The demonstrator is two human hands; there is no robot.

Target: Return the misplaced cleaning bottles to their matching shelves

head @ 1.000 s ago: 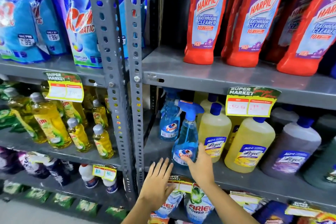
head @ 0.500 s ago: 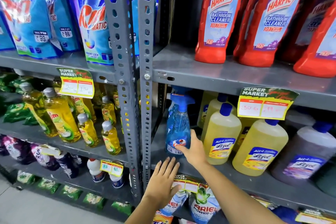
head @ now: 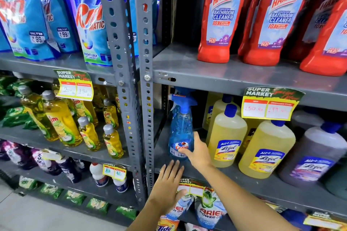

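Note:
A blue Colin spray bottle [head: 180, 129] stands upright at the left end of the grey middle shelf [head: 244, 187], close to the steel upright. My right hand [head: 199, 154] wraps the bottle's lower right side, thumb up along its flank and fingers across the label. My left hand [head: 169, 184] hovers open, fingers spread, just in front of the shelf's front edge below the bottle. It holds nothing. Yellow Lizol bottles [head: 227, 137] stand immediately right of the spray bottle.
Red Harpic bottles [head: 219, 15] fill the shelf above. A purple Lizol bottle [head: 315, 155] stands further right. A perforated steel upright [head: 144, 99] divides the bays. Yellow Vim bottles [head: 62, 118] sit in the left bay and Ariel pouches [head: 210, 210] below.
My right hand has slid the spray bottle back and to the left, deeper onto the shelf. It now covers the second spray bottle behind it. My left hand stays by the shelf edge.

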